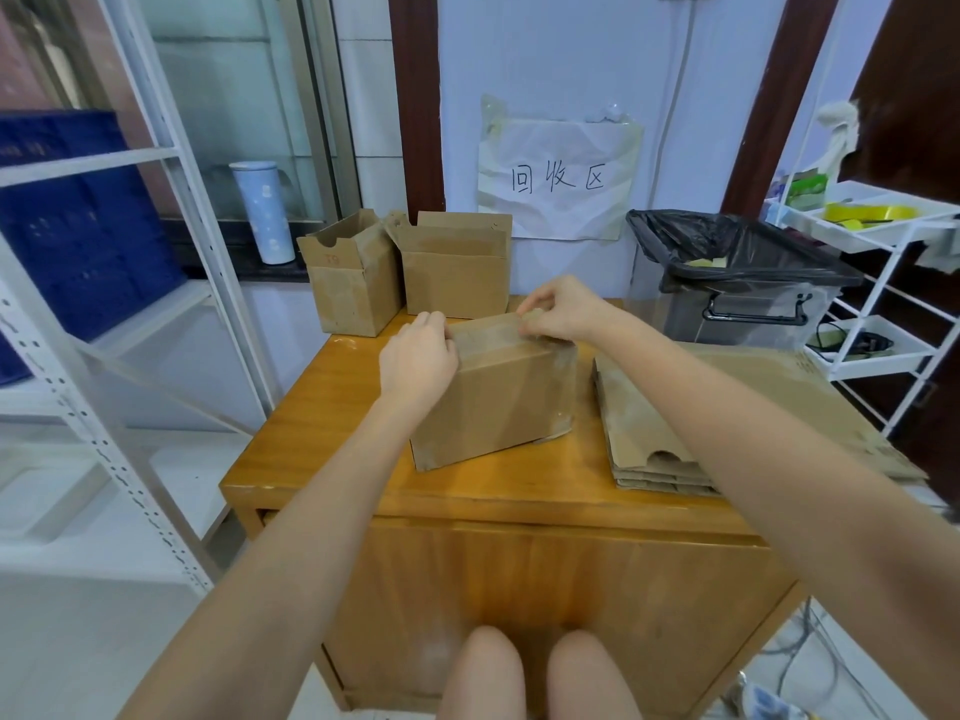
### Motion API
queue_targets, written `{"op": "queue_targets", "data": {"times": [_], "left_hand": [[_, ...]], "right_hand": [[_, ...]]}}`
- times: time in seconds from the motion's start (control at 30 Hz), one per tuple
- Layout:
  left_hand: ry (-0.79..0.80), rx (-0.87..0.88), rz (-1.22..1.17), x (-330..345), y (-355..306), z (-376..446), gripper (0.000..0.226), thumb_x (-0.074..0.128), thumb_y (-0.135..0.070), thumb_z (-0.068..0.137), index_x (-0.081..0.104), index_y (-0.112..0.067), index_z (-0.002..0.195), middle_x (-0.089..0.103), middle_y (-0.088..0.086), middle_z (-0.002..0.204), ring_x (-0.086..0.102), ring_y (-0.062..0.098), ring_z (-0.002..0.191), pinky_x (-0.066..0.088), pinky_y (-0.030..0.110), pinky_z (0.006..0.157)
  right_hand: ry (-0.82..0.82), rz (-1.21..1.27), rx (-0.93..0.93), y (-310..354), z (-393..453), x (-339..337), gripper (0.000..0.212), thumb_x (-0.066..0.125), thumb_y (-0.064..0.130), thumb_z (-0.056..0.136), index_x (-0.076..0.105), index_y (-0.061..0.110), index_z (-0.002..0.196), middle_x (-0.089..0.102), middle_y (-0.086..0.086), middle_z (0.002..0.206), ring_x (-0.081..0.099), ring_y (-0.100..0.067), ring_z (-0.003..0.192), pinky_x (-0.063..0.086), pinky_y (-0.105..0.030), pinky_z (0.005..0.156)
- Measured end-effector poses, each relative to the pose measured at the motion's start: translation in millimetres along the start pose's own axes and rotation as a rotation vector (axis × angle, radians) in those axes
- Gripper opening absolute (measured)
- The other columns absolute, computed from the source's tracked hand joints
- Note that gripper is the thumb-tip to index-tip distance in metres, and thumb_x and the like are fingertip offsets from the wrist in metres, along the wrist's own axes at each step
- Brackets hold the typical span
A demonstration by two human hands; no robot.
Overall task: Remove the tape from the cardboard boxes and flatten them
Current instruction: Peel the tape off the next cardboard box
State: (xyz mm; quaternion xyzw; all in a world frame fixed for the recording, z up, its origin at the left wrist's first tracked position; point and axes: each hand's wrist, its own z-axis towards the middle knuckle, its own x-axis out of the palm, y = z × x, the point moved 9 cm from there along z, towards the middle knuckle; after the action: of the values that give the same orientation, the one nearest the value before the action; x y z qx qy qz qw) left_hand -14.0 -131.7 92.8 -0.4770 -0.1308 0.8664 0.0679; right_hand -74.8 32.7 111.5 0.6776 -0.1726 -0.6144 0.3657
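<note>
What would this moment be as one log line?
left hand: steadies box | right hand: pinches tape | stack: flattened

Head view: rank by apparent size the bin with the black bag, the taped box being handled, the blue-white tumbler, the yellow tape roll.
1. Grey bin lined with a black bag
2. Closed brown cardboard box with tape, nearer the camera, so these two are unsure
3. Pale blue and white cylindrical tumbler
4. Yellow tape roll on the white rack
</note>
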Motion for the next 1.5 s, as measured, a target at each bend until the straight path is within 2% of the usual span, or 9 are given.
{"op": "queue_targets", "data": {"times": [0.13,0.27,0.4,0.6,0.83,0.97,1.1,1.3,1.5], "left_hand": [[-0.006,0.002,0.013,0,-1,-1,0.019,0.041,-0.016,0.098,0.057,-0.009,0.105,0.059,0.006,0.103,0.057,0.021,0.089,0.047,0.031,0.069],[-0.006,0.004,0.014,0,-4,-2,0.019,0.041,-0.015,0.098,0.057,-0.009,0.105,0.059,0.006,0.104,0.057,0.022,0.090,0.048,0.033,0.070],[0.008,0.034,0.026,0,-5,-3,0.021,0.038,-0.024,0.099,0.056,-0.012,0.101,0.057,0.003,0.100,0.056,0.021,0.090,0.041,0.030,0.065],[0.110,0.143,0.117,8,-17,-6,0.045,0.034,-0.062,0.094,0.057,-0.034,0.121,0.052,0.001,0.109,0.052,0.020,0.102,0.036,0.028,0.067],[0.153,0.142,0.052,9,-9,-5,0.043,0.037,-0.063,0.093,0.059,-0.038,0.119,0.050,-0.003,0.108,0.051,0.016,0.102,0.035,0.028,0.068],[0.198,0.141,-0.023,11,-7,-2,0.042,0.040,-0.063,0.091,0.061,-0.038,0.117,0.049,-0.006,0.110,0.050,0.013,0.101,0.041,0.030,0.071],[0.249,0.139,-0.075,15,2,2,0.040,0.041,-0.065,0.089,0.060,-0.042,0.116,0.048,-0.011,0.110,0.051,0.010,0.099,0.046,0.030,0.076],[0.338,0.082,-0.072,12,0,7,0.028,0.049,-0.053,0.091,0.063,-0.039,0.110,0.050,-0.009,0.110,0.050,0.012,0.098,0.045,0.032,0.077],[0.245,0.038,0.170,7,-55,9,0.022,0.045,-0.013,0.095,0.058,-0.008,0.112,0.055,0.008,0.112,0.054,0.026,0.103,0.039,0.032,0.072]], "right_hand": [[0.072,-0.115,-0.010,7,0,4,0.014,0.060,0.021,0.091,0.068,0.012,0.084,0.071,-0.017,0.091,0.052,-0.020,0.059,0.050,-0.028,0.066],[0.048,-0.205,0.032,2,2,0,0.022,0.066,0.019,0.088,0.057,0.007,0.103,0.054,-0.004,0.080,0.052,-0.019,0.072,0.044,-0.028,0.064],[0.017,-0.331,0.091,-1,4,5,0.030,0.064,0.021,0.085,0.042,0.013,0.067,0.042,-0.003,0.064,0.042,-0.016,0.055,0.034,-0.025,0.047],[-0.071,-0.380,0.108,-4,5,-2,0.024,0.059,0.020,0.085,0.041,0.011,0.071,0.049,-0.006,0.066,0.049,-0.020,0.057,0.037,-0.027,0.047],[-0.079,-0.253,0.168,-18,1,-13,0.015,0.059,0.008,0.079,0.045,0.008,0.073,0.052,-0.009,0.061,0.050,-0.018,0.047,0.044,-0.024,0.049],[-0.078,-0.127,0.185,-26,2,-16,0.014,0.058,0.015,0.087,0.048,0.006,0.090,0.050,-0.007,0.071,0.056,-0.018,0.052,0.048,-0.023,0.051],[-0.021,-0.035,0.196,-28,-1,-12,0.012,0.052,0.015,0.093,0.050,0.004,0.098,0.049,-0.006,0.074,0.056,-0.015,0.049,0.048,-0.019,0.041],[0.028,0.029,0.215,-31,-3,-4,0.011,0.051,0.010,0.095,0.043,0.004,0.100,0.049,-0.006,0.078,0.054,-0.012,0.045,0.050,-0.018,0.041],[0.016,-0.132,0.150,-25,-3,0,0.018,0.061,0.011,0.086,0.047,0.008,0.074,0.050,-0.005,0.066,0.049,-0.014,0.051,0.048,-0.020,0.046]]}}
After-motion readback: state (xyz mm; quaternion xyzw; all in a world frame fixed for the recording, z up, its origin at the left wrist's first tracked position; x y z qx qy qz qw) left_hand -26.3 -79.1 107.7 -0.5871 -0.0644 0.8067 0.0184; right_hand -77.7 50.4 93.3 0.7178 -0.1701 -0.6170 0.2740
